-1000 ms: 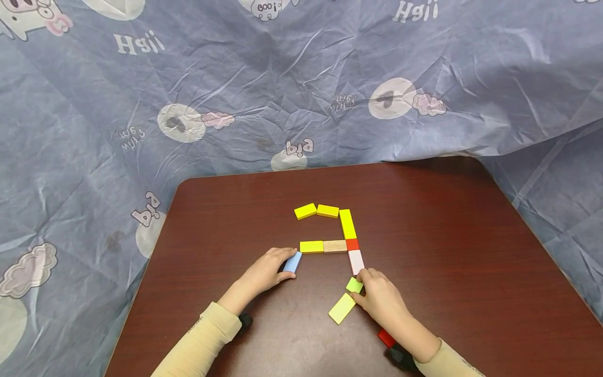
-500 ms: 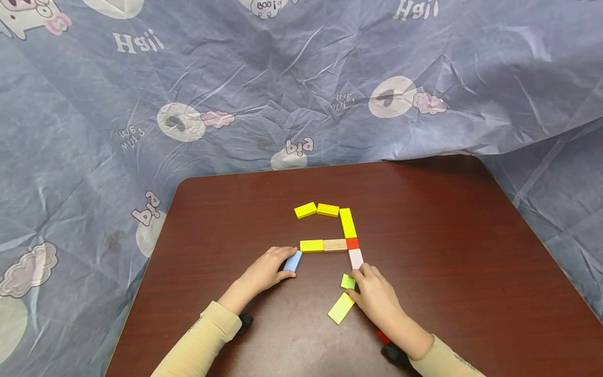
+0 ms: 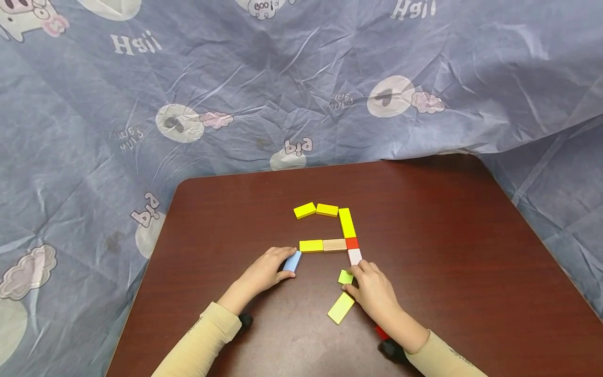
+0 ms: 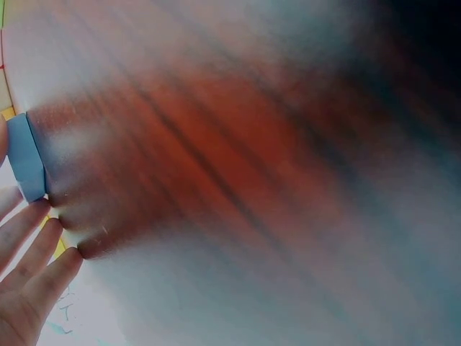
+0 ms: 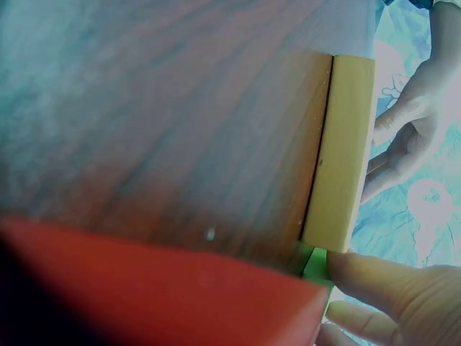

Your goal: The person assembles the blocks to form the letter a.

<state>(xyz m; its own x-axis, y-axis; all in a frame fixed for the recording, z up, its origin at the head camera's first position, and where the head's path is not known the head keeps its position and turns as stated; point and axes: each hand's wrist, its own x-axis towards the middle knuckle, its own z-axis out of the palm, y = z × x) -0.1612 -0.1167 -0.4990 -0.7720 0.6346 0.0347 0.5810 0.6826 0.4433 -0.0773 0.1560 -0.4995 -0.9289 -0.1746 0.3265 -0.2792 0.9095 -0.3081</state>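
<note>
In the head view my left hand point(image 3: 266, 269) holds a blue block point(image 3: 292, 261) between thumb and fingers, flat on the table. The left wrist view shows the same blue block point(image 4: 27, 157) with fingertips at its end. My right hand point(image 3: 375, 291) pinches a small lime-green block point(image 3: 346, 277) between thumb and fingers; its right side is hidden by them. Just beyond lies a pale pink block point(image 3: 354, 256), its near end covered by the fingers. A pale yellow block point(image 3: 341, 308) lies below the thumb. In the right wrist view the thumb touches the green block point(image 5: 317, 265).
A red block point(image 3: 352, 243) joins the pink block to a yellow block point(image 3: 347, 223) and a plain wood block point(image 3: 335, 245). Another yellow block point(image 3: 311, 246) continues leftward. Two yellow blocks point(image 3: 327, 210) lie behind. A red block point(image 3: 381, 332) sits under the right wrist.
My right hand has slid the lime-green block forward and left, away from the pale yellow block, toward the pink block's near end. The left hand and blue block stay put.
</note>
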